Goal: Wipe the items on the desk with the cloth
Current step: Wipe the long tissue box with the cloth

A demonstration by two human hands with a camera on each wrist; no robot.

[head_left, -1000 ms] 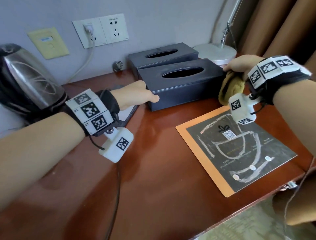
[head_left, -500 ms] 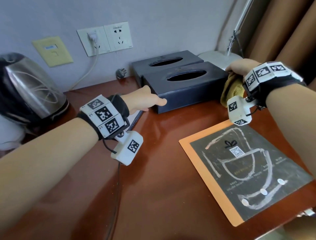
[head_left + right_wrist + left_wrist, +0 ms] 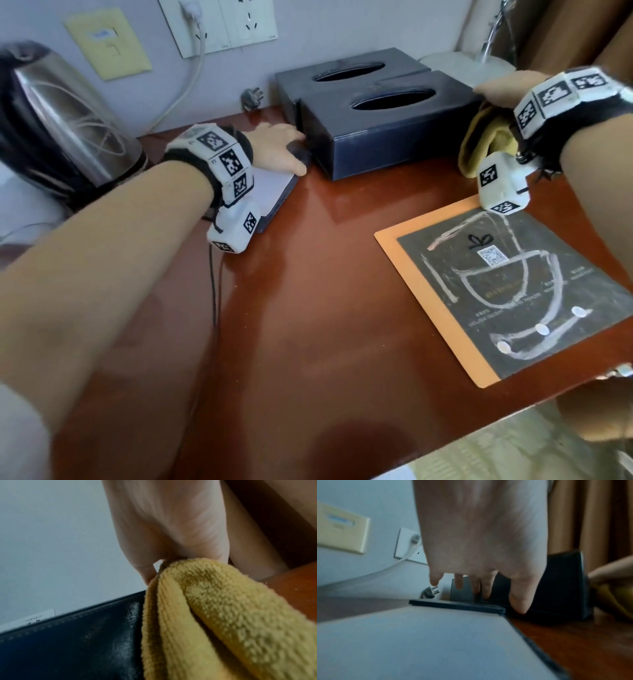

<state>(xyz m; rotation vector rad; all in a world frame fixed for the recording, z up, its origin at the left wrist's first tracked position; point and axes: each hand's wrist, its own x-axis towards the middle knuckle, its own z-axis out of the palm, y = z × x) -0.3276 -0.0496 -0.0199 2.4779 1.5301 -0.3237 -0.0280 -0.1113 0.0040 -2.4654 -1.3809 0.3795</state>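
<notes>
My right hand (image 3: 496, 94) grips a bunched yellow cloth (image 3: 479, 144) and holds it against the right end of the front dark tissue box (image 3: 387, 137). The right wrist view shows the cloth (image 3: 223, 615) hanging from my curled fingers (image 3: 147, 574) beside the glossy box wall (image 3: 68, 642). My left hand (image 3: 284, 147) lies flat with straight fingers at the box's left end, over a dark-edged white pad (image 3: 270, 192). In the left wrist view its fingertips (image 3: 486, 592) touch the box (image 3: 556, 588) and the pad's corner (image 3: 488, 608). A second tissue box (image 3: 346, 72) stands behind.
A steel kettle (image 3: 58, 113) stands at the far left, its cord plugged into the wall sockets (image 3: 219, 24). A loose plug (image 3: 251, 97) lies by the wall. A white lamp base (image 3: 459, 65) sits behind the boxes. An orange-edged menu card (image 3: 507, 291) lies near the desk's (image 3: 308, 308) right front edge.
My left hand has slid from the front box's near corner down to its left end, over the pad. The right hand stays with the cloth at the right end. The view has moved closer.
</notes>
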